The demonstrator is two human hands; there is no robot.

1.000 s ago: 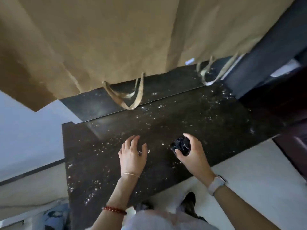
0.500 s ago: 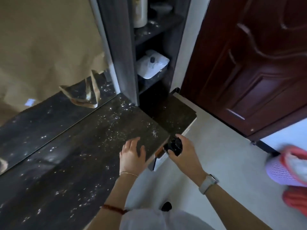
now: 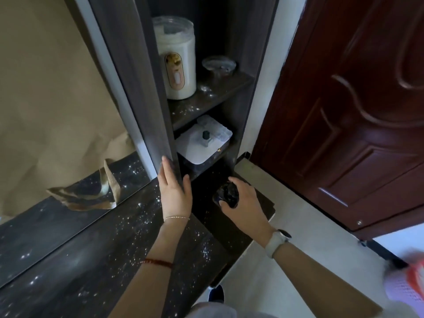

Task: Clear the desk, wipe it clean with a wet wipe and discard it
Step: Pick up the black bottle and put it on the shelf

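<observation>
Hands work at the right-hand end of a dark, glossy wood-grain desk thickly speckled with white dust: the right hand, a pale watch on its wrist, curls around a small, shiny black rounded object and holds it over the lower dark ledge beside the desk top, while the left hand, fingers straight and holding nothing, rests against the upright edge of a dark wooden shelf unit. Clearing appears to be the step in hand; the wiping has evidently not begun, and no wet wipe is in view. The next move likely calls for setting the black object down off the desk top, on the ledge or a shelf, without knocking what stands there. Beyond the hands, a white square lidded box sits on the lower shelf, a white cylindrical container with a clear lid and a small clear glass dish on the one above. A mirror backs the desk; a dark red panelled door stands to the right above pale flooring.
</observation>
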